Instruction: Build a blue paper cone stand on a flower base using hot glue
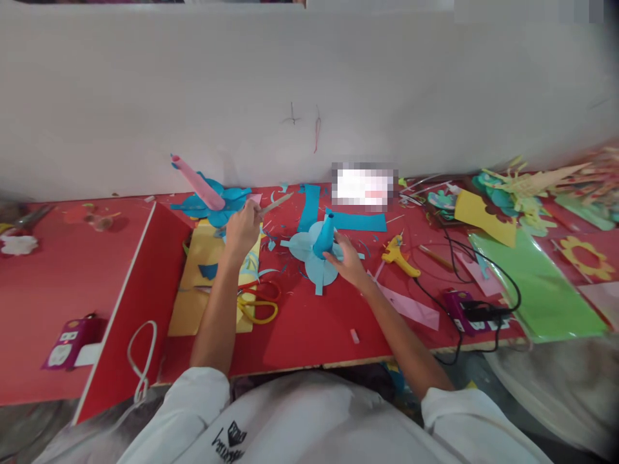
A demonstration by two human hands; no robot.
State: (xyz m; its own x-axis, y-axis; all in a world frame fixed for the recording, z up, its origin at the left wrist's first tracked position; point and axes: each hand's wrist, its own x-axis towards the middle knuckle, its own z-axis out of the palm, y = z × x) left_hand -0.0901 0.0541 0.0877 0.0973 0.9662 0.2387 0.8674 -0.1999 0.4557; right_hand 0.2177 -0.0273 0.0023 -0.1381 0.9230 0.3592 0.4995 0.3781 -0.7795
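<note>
A light blue paper flower shape [322, 274] with rounded petals and narrow tabs lies on the red table. From its middle rises a darker blue paper cone [324, 236], its narrow end up. My right hand [349, 259] is closed around the cone's lower right side, fingers partly behind it. To the left, my left hand [243, 227] grips a thin tan stick [275, 205] that points toward the upper right. Just beyond that hand is a blue paper flower [232, 198] with a pink rolled paper cone [200, 183] leaning on it.
Red-and-yellow scissors [258, 303] rest on yellow sheets [193, 308] beside my left forearm. Blue strips [360, 221] lie behind the flower shape. A yellow glue gun [400, 256] sits on the right, its cord near a purple power box [459, 309]. A red divider [140, 290] stands left.
</note>
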